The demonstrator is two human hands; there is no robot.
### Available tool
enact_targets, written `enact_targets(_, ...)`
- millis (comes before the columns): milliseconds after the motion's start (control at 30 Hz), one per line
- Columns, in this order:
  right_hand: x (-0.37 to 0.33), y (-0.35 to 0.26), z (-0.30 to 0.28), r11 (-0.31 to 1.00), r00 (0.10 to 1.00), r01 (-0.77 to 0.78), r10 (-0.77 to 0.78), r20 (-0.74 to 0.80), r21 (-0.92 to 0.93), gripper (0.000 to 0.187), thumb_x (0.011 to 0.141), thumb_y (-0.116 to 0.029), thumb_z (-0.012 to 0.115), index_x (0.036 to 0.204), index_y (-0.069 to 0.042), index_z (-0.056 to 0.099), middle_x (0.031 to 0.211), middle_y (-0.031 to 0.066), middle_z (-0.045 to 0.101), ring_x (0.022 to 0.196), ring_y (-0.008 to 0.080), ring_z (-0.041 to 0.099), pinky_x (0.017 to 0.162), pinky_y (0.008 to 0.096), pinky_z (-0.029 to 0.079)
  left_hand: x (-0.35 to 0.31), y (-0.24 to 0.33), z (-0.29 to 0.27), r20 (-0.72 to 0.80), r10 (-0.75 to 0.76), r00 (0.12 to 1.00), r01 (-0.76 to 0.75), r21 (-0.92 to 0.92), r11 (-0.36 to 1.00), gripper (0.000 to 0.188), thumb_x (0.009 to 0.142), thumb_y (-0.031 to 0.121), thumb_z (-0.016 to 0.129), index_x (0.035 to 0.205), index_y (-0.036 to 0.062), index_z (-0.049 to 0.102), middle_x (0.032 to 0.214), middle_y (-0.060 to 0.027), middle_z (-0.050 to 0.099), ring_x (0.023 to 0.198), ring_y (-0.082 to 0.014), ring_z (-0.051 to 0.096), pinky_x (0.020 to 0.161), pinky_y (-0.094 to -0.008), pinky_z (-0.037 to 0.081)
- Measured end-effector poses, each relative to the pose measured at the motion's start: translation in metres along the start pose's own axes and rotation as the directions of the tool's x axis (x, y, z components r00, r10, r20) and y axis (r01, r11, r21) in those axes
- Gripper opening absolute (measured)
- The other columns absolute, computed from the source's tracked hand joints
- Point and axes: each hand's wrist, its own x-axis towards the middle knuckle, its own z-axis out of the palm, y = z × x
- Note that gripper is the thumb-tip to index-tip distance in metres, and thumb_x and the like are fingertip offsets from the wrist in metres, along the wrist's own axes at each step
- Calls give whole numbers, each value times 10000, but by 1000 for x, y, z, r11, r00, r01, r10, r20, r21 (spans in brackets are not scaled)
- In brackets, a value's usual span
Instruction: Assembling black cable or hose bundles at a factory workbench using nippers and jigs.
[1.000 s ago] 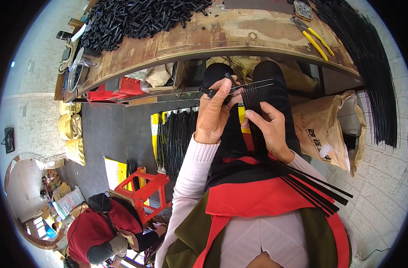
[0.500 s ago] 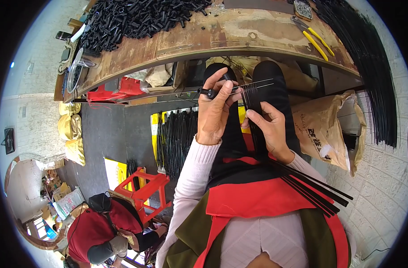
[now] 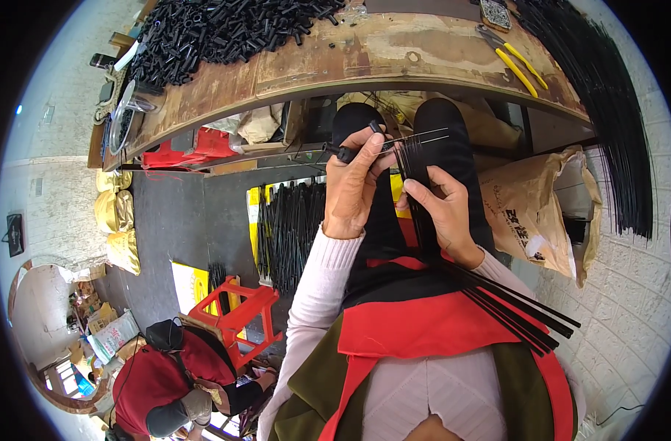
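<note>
Above my lap, my left hand [image 3: 354,176] is closed round short black tube pieces [image 3: 340,152]. One end pokes out beside the thumb, another at the palm's left side. Two thin wires [image 3: 427,137] reach rightward from its fingertips and cross the tips of a bundle of thin black rods [image 3: 412,158]. My right hand [image 3: 445,213] pinches that bundle between thumb and fingers. The bundle runs down over my thigh, and thicker black ends [image 3: 523,320] fan out past my right forearm. Whether the wires enter the tube pieces is hidden by my left fingers.
Ahead stands a worn wooden bench [image 3: 335,62] with a heap of black tube pieces [image 3: 225,37], yellow-handled pliers [image 3: 523,66] and long black strands [image 3: 607,110]. A paper sack [image 3: 534,220] is at right. At left are bundled rods [image 3: 291,228], a red stool [image 3: 247,316] and another person [image 3: 173,375].
My left index finger has curled down onto the tube piece beside the thumb; before, it was raised. My right hand and the rod bundle stay nearly where they were.
</note>
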Motion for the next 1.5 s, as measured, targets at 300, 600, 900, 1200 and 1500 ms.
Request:
enact_targets(300,0,0,1,1000,1000,10,-10,10,-9,169,915,-86,670,1016,46,641,801,70,659,700,124,638,672,252,538,-1,-2,-3,20,-16,1000,16,-18,1000,178,915,69,671,1073,-7,640,957,-74,662,841,-143,649,753,-258,581)
enact_targets(600,-2,1,6,998,999,47,-47,9,-44,172,917,-84,667,1028,44,634,838,56,651,716,106,629,684,246,536,-7,3,-6,33,-5,999,4,29,1000,238,915,86,674,1116,-35,631,996,-84,670,872,-145,650,792,-272,567)
enact_targets(900,-3,-1,0,981,999,-1,8,37,-195,157,936,-66,635,1056,34,623,871,50,665,761,110,642,720,253,533,-20,-1,-4,-11,63,998,-61,155,986,312,902,17,656,1204,-42,601,1067,-103,665,932,-163,653,868,-282,535)
enact_targets(1200,7,-19,-2,986,997,10,3,77,-166,183,934,-73,640,1077,38,623,931,56,685,835,100,656,782,253,527,-15,-3,-6,40,-16,999,14,43,999,297,927,27,631,1218,-24,597,1080,-85,671,941,-133,650,866,-256,529)
enact_targets(1500,10,-19,-10,992,983,-64,81,162,-108,220,970,-121,586,1119,41,588,952,83,661,796,154,669,743,265,546,-16,1,-10,87,-133,987,130,44,991,315,942,82,633,1246,9,600,1095,-69,680,961,-123,641,877,-261,508)
